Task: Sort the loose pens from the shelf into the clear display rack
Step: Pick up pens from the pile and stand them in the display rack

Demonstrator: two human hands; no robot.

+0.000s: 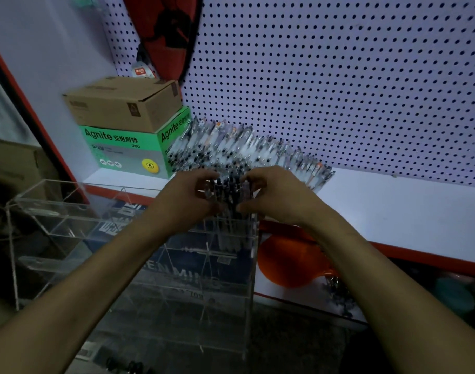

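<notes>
Both our forearms reach forward over the clear display rack [139, 238]. Our left hand [189, 197] and right hand [275, 197] curl around a bundle of pens [226, 190] — upright, tips down in the rack's upper-right compartment. Behind the rack, loose pens [247, 151] fan across the shelf [392, 201].

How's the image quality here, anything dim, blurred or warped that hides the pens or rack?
Head view: dim below the shelf, so the clear rack shows mainly as faint edges; pegboard lit brightest; pens on the shelf soft and smeared; the bundle between left hand and right hand is dark; wide-angle bend curves the edges.
</notes>
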